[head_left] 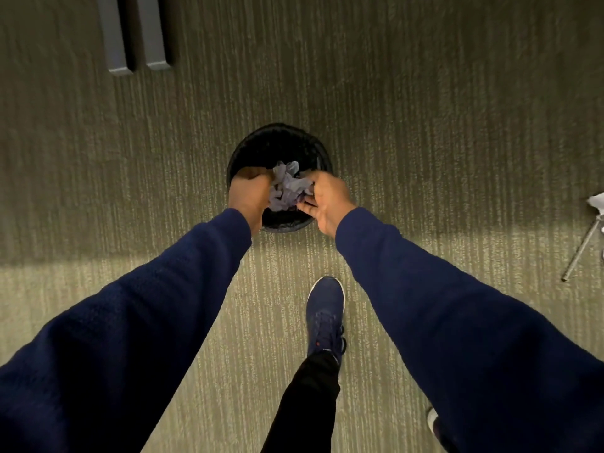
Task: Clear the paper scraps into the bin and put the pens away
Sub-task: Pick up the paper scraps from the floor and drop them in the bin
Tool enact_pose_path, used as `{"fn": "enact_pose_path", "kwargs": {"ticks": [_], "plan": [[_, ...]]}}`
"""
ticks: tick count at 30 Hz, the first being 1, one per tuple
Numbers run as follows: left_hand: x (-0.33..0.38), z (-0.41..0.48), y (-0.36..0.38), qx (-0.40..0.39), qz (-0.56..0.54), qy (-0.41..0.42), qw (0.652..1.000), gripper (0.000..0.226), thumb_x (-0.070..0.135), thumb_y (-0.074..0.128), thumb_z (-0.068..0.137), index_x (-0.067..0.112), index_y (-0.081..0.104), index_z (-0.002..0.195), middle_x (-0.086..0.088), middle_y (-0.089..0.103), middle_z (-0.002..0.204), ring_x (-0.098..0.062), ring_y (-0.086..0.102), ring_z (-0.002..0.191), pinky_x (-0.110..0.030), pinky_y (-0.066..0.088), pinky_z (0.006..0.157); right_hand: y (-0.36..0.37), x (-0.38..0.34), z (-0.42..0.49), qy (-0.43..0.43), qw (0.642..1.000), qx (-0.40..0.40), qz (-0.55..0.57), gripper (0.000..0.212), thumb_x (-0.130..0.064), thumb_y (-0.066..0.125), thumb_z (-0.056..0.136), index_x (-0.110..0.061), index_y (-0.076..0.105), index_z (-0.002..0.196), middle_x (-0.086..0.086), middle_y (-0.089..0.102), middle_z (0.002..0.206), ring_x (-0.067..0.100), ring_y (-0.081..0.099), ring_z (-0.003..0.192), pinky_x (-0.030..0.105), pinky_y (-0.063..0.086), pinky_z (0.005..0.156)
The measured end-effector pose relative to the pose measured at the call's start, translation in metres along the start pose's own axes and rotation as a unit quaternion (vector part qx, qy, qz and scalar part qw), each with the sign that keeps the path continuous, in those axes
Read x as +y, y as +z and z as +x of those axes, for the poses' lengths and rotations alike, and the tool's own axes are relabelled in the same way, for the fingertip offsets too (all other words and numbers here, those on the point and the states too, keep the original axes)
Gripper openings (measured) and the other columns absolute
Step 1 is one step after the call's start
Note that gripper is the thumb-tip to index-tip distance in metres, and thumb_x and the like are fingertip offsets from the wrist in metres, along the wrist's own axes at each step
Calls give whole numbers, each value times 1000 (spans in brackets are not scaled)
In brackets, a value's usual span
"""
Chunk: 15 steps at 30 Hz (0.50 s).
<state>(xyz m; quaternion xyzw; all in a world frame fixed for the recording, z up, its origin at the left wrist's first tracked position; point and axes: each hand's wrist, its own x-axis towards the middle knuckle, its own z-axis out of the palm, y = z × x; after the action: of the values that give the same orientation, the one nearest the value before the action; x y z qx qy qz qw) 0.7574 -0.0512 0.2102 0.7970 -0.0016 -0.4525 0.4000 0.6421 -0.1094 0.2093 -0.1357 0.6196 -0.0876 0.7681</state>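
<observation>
A round black bin [277,142] stands on the carpet straight below me. Directly over its opening I hold a crumpled bundle of pale paper scraps [287,188] between both hands. My left hand [250,194] presses on the bundle from the left with its fingers curled. My right hand [323,199] grips it from the right, fingertips dug into the paper. Both arms wear dark blue sleeves. No pens are in view.
Two grey furniture legs [134,34] stand at the top left. A thin metal chair leg [580,250] and a white scrap [596,201] show at the right edge. My blue shoe [325,308] is planted just behind the bin on the ribbed carpet.
</observation>
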Motion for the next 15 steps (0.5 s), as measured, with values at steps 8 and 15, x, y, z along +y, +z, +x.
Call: {"fn": "enact_pose_path", "kwargs": {"ticks": [8,15], "plan": [[6,-68,53,-28,100,12,995,6,16,60,95,16,62,89,-17,67,100,-32,65,96,-50,56,89,-103,-7,-59,-61,997,31,-21,7,-22,52,101,-21,58,101,0,52,89,15,53,85,36,55,81],[-8,-168,166,-91,146,35,984,9,22,59,97,17,64,103,1,56,88,-14,53,82,-35,51,75,-253,-15,-133,-138,983,102,-59,9,-26,55,98,-24,63,103,-9,58,80,7,54,70,33,53,76]]}}
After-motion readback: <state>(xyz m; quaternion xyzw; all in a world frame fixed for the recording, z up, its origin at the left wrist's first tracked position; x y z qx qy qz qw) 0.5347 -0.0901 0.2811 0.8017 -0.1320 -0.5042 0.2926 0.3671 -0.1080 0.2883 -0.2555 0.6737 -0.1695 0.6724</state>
